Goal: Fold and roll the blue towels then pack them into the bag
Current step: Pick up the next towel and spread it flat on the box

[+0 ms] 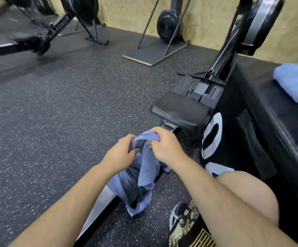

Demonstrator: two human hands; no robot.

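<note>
both hands, left [121,154] and right [164,146], pinch a crumpled towel [144,175] hanging over the floor [55,122]; probably finding corners to fold. another towel [297,82] lies rolled on the box [278,122].

Two blue towels: one bunched towel [144,177], held in both my hands, and one rolled towel [297,84] on top of one black box [251,139]. Two hands: my left hand [119,154] and my right hand [164,148]. Three exercise machines with black flywheels: a left machine [84,8], a middle machine [169,24] and a right machine [262,24]. A blurred dark shape at far left could be a fourth; I cannot tell.
</note>
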